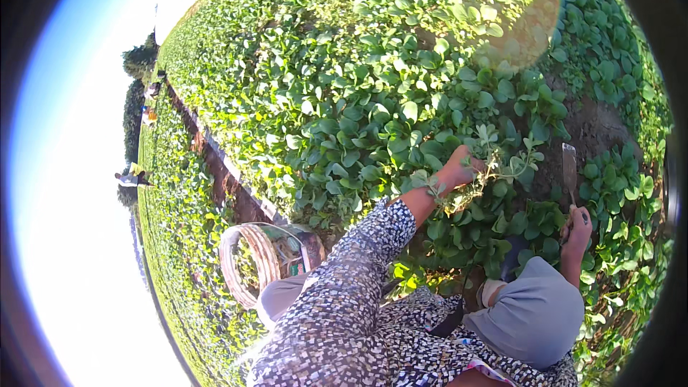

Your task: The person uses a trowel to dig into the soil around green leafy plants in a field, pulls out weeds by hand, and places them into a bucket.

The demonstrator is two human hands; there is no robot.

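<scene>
My left hand [459, 170] is closed around a bunch of uprooted-looking weeds [493, 165], pale green stems and small leaves that spill out to both sides above the crop. The patterned sleeve of that arm stretches across the middle of the view. In my right hand [576, 231] is a flat-bladed hand tool [569, 168], gripped by its handle, its narrow metal blade pointing away from me over a patch of bare brown soil [598, 129]. Broad-leaved green plants [401, 129] surround both hands.
A round bucket [269, 254] with greenery inside lies tilted or stands beside my left knee. My grey-clad right knee [534, 312] is bent close to the right hand. Dense crop rows spread ahead, a strip of soil [222, 179] runs along the left, and people [132, 179] are far off.
</scene>
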